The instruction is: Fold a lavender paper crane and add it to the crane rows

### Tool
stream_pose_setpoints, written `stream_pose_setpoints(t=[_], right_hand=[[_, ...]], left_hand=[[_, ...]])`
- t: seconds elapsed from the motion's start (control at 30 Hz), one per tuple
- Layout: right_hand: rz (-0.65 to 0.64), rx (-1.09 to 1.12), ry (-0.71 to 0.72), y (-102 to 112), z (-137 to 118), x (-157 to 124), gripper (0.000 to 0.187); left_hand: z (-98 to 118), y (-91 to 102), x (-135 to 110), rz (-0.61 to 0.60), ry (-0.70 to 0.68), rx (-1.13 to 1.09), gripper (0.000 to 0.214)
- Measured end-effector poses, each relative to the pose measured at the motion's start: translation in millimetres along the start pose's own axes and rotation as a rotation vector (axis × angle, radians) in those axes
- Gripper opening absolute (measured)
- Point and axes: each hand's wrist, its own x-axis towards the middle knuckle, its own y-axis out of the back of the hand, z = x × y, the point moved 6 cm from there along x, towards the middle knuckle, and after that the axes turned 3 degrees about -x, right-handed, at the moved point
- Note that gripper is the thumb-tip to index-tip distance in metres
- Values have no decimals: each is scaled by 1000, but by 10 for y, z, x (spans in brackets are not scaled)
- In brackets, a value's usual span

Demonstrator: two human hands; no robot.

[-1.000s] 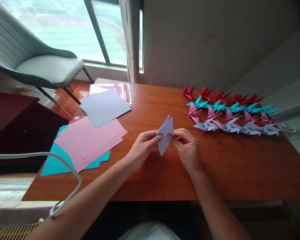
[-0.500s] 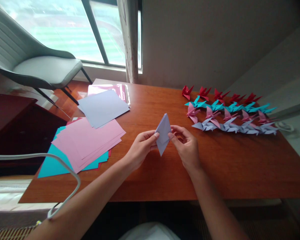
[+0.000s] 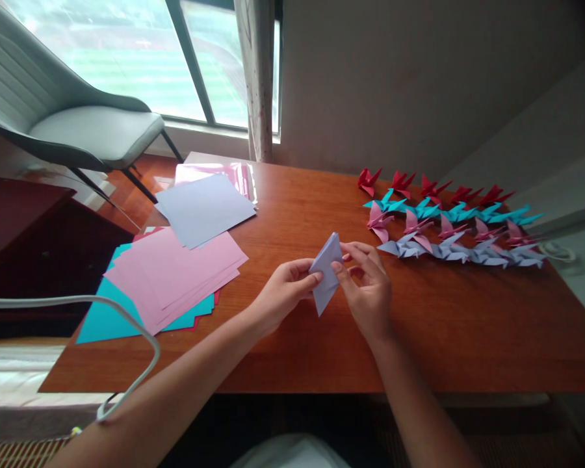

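Note:
A pale lavender sheet of folded origami paper, shaped like a narrow diamond, is held up above the table between both hands. My left hand pinches its left edge, thumb on the near face and fingers behind. At its right edge my right hand grips with the thumb in front and the index finger behind; the other fingers curl loosely. The diamond's lower point hangs free below the thumbs, and its upper tip leans right. What the fingers do behind the paper is hidden.
Rows of folded paper cranes stand at the right: red, turquoise, pink and lavender. Left lie lavender sheets, pink sheets and turquoise sheets. A white cable crosses near my left forearm.
Both hands and the folded paper have shifted slightly right and down in view. The paper tilts more, its top leaning to the right. The whole view has shifted slightly too.

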Motion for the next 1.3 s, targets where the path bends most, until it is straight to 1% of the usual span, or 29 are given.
stream_pose_setpoints(t=[0.13,0.23,0.33,0.47,0.57,0.8,0.97,1.07,1.2,1.3], right_hand=[[35,-20,66,27,-61,-6,22],[28,-42,114,41,-108,-9,19],[-3,-83,183,41,-160,-10,18],[-73,-101,305,3,-236,-14,25],[-120,-105,345,-36,-254,-18,29],[-156,-122,336,-68,-248,-28,30],[-182,-138,349,-90,-260,-46,35],[-189,-155,360,-102,-254,-58,37],[-198,-158,351,-104,-259,-60,34],[-184,-119,291,-78,-254,-44,29]], left_hand=[[16,2,-2,26,-4,10,35],[24,15,3,37,-14,-10,34],[33,19,9,26,-29,-40,33],[32,34,14,36,-29,-68,30],[32,39,17,34,-23,-84,27],[64,56,7,74,-1,-141,26],[76,78,9,100,-8,-200,25],[67,105,16,119,-14,-220,20],[55,111,19,92,-33,-145,32],[45,108,19,75,-47,-104,37]])
